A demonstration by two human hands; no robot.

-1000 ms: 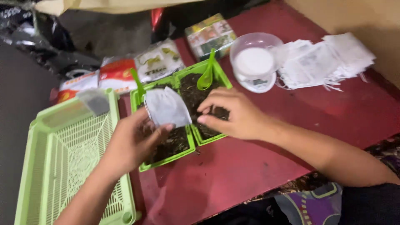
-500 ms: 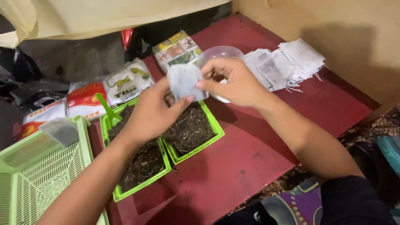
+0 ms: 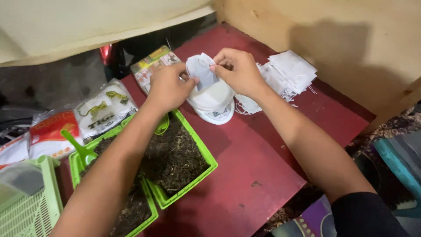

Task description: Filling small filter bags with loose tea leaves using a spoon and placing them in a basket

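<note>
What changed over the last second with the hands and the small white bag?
Both hands, left hand and right hand, lifted the white filter bag from above the green trays of dark loose material to over the small white scale. Both kept their grip. Trays, scoops and bag pile stayed put.

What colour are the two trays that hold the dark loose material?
Bright green trays, seen in the head view.

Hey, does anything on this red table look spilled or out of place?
Only small things: a few dark crumbs lie loose on the red table beside the green tray of dark leaf mix. The pile of white sachets is untidy. Nothing looks damaged.
</note>
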